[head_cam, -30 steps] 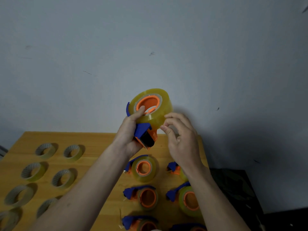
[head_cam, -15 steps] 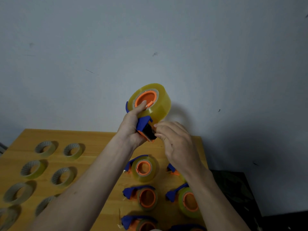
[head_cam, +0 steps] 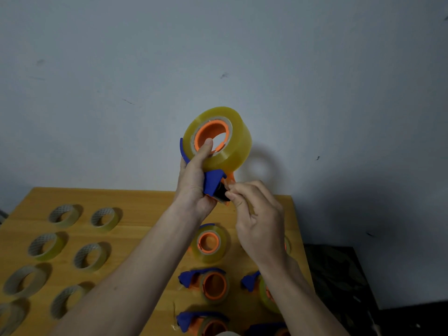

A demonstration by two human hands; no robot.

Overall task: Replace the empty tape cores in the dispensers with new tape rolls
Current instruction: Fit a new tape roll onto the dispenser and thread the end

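A blue and orange tape dispenser (head_cam: 214, 184) is held up in front of the wall, above the table. It carries a full yellowish tape roll (head_cam: 226, 147) on its orange hub. My left hand (head_cam: 194, 183) grips the dispenser's body, with the thumb lying across the roll's face up to the hub. My right hand (head_cam: 257, 214) pinches the tape's loose end at the dispenser's mouth with thumb and forefinger. The cutter is hidden behind my fingers.
On the wooden table (head_cam: 145, 204) below, several loaded dispensers (head_cam: 209, 242) lie at the right, partly under my arms. Several empty tape cores (head_cam: 104, 219) lie in rows at the left. A dark surface (head_cam: 339, 275) sits beyond the table's right edge.
My right hand dropped from the roll's side to the dispenser's mouth and now pinches the tape end there. The dispenser tilted a little in my left hand.
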